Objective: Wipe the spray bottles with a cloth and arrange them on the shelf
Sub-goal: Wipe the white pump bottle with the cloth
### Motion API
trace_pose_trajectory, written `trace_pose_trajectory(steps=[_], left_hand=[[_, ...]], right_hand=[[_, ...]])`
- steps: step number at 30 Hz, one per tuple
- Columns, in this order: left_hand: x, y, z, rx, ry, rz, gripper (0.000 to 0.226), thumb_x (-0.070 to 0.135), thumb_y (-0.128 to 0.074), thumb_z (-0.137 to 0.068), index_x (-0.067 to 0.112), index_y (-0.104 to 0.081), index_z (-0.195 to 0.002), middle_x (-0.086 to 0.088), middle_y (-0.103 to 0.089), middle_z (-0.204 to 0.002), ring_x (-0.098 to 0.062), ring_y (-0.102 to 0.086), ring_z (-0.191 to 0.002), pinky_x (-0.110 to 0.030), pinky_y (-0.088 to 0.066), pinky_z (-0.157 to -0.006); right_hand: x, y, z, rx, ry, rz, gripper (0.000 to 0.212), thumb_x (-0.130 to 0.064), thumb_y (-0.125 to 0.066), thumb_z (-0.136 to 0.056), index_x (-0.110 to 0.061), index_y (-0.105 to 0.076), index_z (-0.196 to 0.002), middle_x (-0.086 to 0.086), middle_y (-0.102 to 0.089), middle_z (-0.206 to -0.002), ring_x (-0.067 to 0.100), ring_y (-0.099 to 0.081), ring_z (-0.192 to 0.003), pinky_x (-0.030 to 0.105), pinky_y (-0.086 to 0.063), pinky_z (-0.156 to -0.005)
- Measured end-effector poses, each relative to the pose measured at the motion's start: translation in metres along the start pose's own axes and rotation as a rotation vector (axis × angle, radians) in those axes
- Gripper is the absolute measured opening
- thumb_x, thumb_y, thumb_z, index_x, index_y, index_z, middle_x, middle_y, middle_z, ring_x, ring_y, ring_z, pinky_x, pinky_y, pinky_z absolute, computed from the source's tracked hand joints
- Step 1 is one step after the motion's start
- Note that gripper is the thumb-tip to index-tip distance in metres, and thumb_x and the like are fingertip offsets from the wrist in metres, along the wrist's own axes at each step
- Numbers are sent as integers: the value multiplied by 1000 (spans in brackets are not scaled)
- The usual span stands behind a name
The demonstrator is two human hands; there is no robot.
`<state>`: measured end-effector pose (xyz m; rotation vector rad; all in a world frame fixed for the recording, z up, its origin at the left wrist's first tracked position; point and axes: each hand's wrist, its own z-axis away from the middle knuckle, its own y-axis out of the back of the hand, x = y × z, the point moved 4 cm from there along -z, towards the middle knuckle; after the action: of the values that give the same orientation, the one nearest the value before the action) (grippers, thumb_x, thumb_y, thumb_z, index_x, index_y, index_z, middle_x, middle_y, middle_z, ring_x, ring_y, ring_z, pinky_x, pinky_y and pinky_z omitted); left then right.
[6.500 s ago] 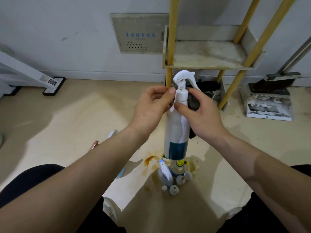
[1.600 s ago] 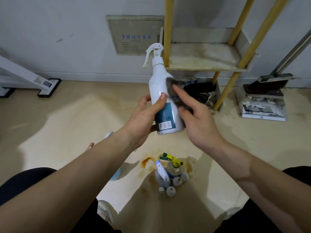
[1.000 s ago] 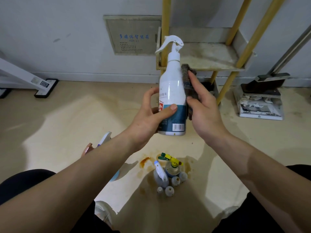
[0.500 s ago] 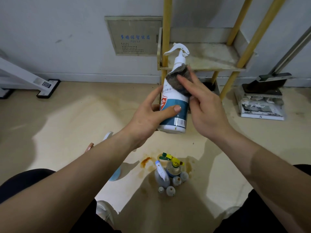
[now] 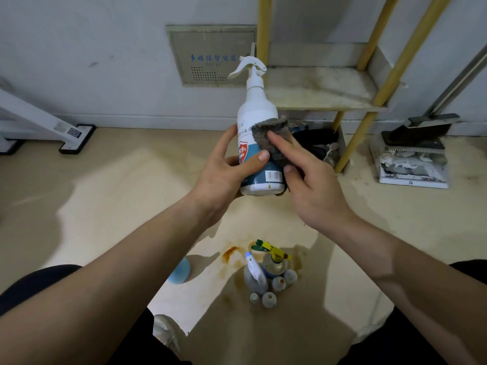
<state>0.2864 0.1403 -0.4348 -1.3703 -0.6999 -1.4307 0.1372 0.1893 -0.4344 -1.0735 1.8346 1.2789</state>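
The left hand (image 5: 224,175) gripped the bottle (image 5: 257,109) round its lower half, thumb laid across the blue label and fingers (image 5: 229,138) curled up its left side. The bottle was held in the air in front of the shelf (image 5: 316,85), above the floor (image 5: 105,180). Its long axis stood nearly upright, base down, leaning slightly left at the top. The white spray head was uppermost and its trigger pointed left, toward the wall panel (image 5: 210,54).

The right hand (image 5: 313,191) held the grey cloth (image 5: 266,127) against the bottle's right side, index finger laid straight over it and thumb at its lower edge; its other fingers were hidden behind. The cloth covered the label's right part and hung down to the base.

Below, a cluster of small bottles (image 5: 266,275) stood together on the stained floor. A dustpan (image 5: 416,143) sat right of the shelf.
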Motion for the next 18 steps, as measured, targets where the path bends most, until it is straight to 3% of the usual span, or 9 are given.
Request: trace_pose_trajectory(steps=[5, 8, 11, 14, 15, 18], left_hand=[[-9, -2, -2, -26, -9, -106, 86, 27, -86, -72, 41, -42, -145, -22, -66, -121, -35, -73, -101, -53, -60, -84], [-10, -1, -3, 15, 3, -139, 82, 30, -88, -71, 27, -49, -143, -17, -68, -120, -32, -73, -102, -49, -61, -86], [-7, 6, -4, 65, 4, -157, 52, 25, -80, -82, 9, -63, -127, -13, -74, -111, -29, -73, -101, -46, -60, -90], [-3, 12, -4, 96, 18, -162, 49, 30, -75, -84, 8, -64, -126, -10, -74, -112, -26, -73, -102, -47, -58, -94], [-4, 12, -4, 92, 27, -159, 49, 32, -72, -87, 10, -62, -129, -10, -73, -114, -25, -73, -103, -45, -58, -94], [-6, 10, -2, 88, 85, -64, 31, 28, -51, -104, 18, -62, -132, -7, -72, -118, -24, -70, -105, -42, -57, -94]], right_hand=[[6, 6, -11, 48, -172, -220, 64, 7, -38, -100, -32, -38, -151, -12, -47, -149, -7, -47, -130, 14, -43, -102], [6, 1, -7, 45, -215, -250, 65, 7, -39, -101, -33, -36, -151, -11, -46, -150, -10, -49, -125, 10, -43, -97], [6, -13, 8, -27, -202, -148, 64, 4, -41, -101, -36, -37, -151, -12, -53, -143, -4, -55, -122, 13, -46, -97], [11, -21, 16, -69, -235, -144, 64, 0, -41, -102, -42, -35, -151, -20, -65, -119, 8, -65, -95, 25, -54, -79], [13, -20, 16, -63, -248, -159, 64, 1, -41, -102, -42, -34, -151, -21, -64, -120, 3, -65, -96, 21, -54, -78], [15, -15, 11, -13, -288, -213, 63, 4, -41, -102, -34, -35, -152, -16, -52, -142, -9, -52, -123, 13, -43, -99]])
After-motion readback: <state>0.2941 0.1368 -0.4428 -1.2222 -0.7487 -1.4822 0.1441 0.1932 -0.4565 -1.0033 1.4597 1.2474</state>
